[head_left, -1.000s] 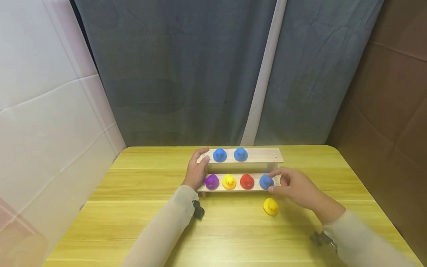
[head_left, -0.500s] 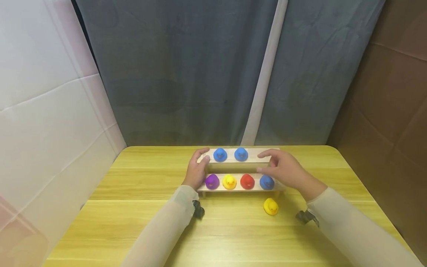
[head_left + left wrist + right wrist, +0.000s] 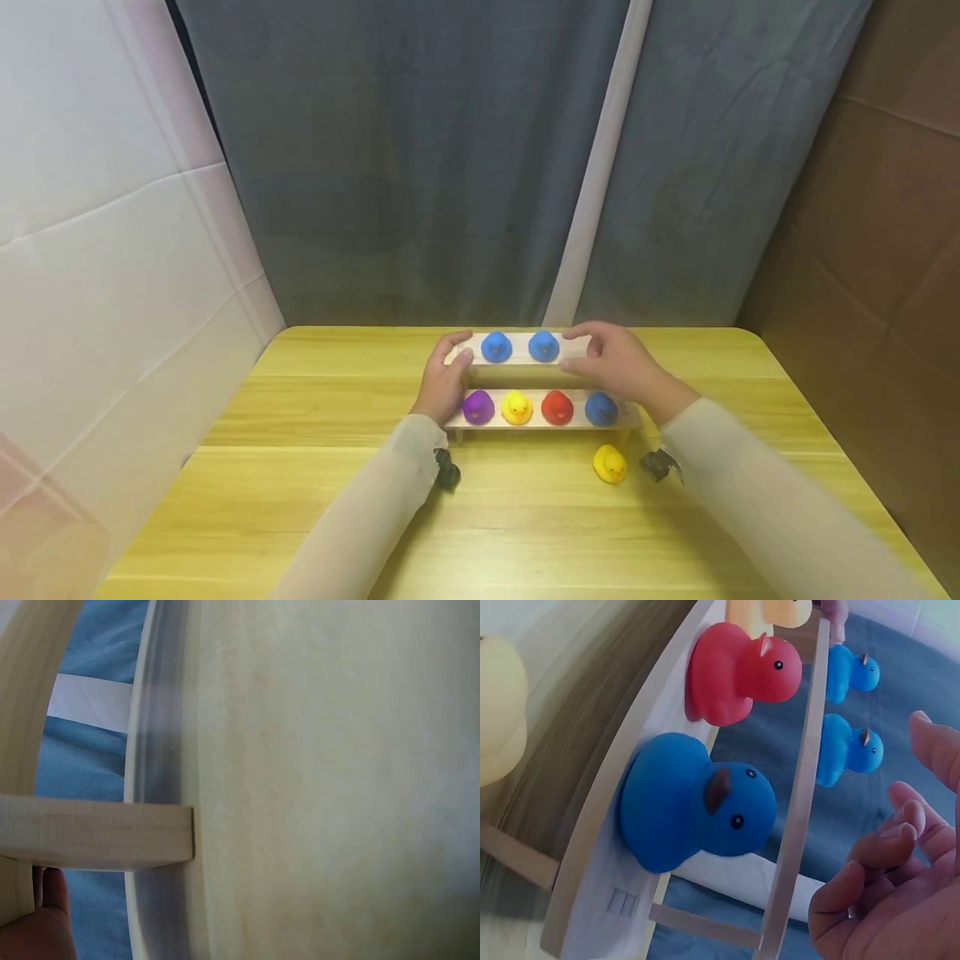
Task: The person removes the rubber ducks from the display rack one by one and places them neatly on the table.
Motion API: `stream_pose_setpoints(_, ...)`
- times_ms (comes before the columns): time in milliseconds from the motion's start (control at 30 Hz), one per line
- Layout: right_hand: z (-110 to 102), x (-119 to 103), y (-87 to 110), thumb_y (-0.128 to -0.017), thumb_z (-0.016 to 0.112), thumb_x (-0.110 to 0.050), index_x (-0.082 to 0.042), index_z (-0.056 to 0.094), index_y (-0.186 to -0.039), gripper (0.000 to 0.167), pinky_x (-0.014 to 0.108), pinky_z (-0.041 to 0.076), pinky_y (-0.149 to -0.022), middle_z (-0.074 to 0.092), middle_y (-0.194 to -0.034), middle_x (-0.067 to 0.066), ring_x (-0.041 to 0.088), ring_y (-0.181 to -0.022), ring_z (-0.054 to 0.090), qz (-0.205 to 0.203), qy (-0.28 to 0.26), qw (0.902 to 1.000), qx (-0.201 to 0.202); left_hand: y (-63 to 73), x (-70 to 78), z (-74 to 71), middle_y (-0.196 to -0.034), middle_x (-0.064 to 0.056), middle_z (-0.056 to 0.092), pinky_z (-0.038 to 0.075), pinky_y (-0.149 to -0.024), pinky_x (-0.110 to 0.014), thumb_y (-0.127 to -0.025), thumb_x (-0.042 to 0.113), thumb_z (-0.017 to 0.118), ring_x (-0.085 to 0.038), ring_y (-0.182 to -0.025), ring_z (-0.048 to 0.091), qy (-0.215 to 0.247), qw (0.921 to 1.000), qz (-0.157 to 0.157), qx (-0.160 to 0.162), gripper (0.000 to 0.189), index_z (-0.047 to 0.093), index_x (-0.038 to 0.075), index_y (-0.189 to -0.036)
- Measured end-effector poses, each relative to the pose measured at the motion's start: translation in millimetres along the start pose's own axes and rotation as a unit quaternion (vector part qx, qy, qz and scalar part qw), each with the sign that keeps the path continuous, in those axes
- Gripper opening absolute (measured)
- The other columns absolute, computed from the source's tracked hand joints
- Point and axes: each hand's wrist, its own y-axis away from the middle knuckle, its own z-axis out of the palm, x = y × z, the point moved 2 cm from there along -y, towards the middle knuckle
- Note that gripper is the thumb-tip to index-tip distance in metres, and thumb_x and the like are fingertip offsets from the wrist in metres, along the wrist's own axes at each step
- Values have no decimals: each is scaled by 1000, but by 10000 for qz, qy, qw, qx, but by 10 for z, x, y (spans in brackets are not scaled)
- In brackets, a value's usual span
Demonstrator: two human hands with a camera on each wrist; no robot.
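Note:
A two-tier wooden stand [image 3: 579, 398] holds rubber ducks. My left hand [image 3: 441, 385] grips the left end of its upper board, thumb in front and fingers behind; in the left wrist view, part of that hand [image 3: 37, 930] shows beside the wood. On the upper board sit two blue ducks, a left one [image 3: 497, 347] and a right one [image 3: 543, 346]. Close to the right one is my right hand [image 3: 626, 362], thumb and forefinger apart. A gap separates its fingers [image 3: 936, 746] from that duck [image 3: 840, 750] in the right wrist view. The hand hides the upper board's right end.
Along the lower board stand a purple duck [image 3: 478, 407], a yellow duck [image 3: 517, 408], a red duck [image 3: 557, 407] and a blue duck [image 3: 602, 409]. Another yellow duck [image 3: 610, 463] lies on the table [image 3: 525, 533] before the stand. A grey curtain [image 3: 420, 167] hangs behind.
My right hand has left the lower blue duck and moved up and left to the upper board, near the right blue duck there. The left hand stays at the stand's end.

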Motion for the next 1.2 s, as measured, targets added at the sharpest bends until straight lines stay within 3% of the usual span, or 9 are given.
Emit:
stream_pose_setpoints(467, 104, -27, -155, -93, 80, -33, -22, 65, -140, 51, 32, 45, -61, 57, -91, 10, 27, -76, 53, 305, -69, 9995, -72, -4, -4, 2, -155, -5, 53, 23, -128, -55, -108, 26, 55, -31, -151, 40, 46, 10000, 50, -39, 39, 58, 20, -146)
stream_pose_setpoints(1200, 154, -113, -260, -91, 82, -29, -17, 64, -142, 55, 33, 49, -65, 60, -97, 11, 25, -82, 56, 346, 31, 9992, -201, 20, 17, 28, -155, -6, 53, 24, -127, -56, -107, 27, 55, -32, -150, 41, 52, 10000, 23, -21, 41, 58, 16, -147)
